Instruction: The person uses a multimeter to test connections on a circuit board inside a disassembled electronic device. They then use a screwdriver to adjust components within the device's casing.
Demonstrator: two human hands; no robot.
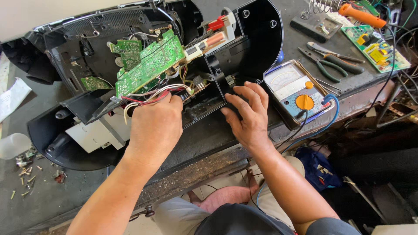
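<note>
Opened black plastic stereo casing [244, 52] lies on grey desk [209, 139], insides facing up. Big green circuit board [150, 65] sits tilted in the middle, w/ a smaller green board [127, 50] just behind it. Left hand [154, 126] is closed into a fist on the bundle of red & white wires [150, 93] below the big board, knuckles up. Right hand [247, 115] is open, fingers spread, resting flat on the casing's black inner wall near the front edge; grips nothing. Just right of that hand: analog multimeter [294, 89] w/ orange dial, blue lead looping off the desk edge. Further right: pliers [331, 61], another green board [376, 48], orange-handled soldering iron [361, 15]. Loose screws [26, 174] lie far left, near a white plastic bottle [13, 146].
</note>
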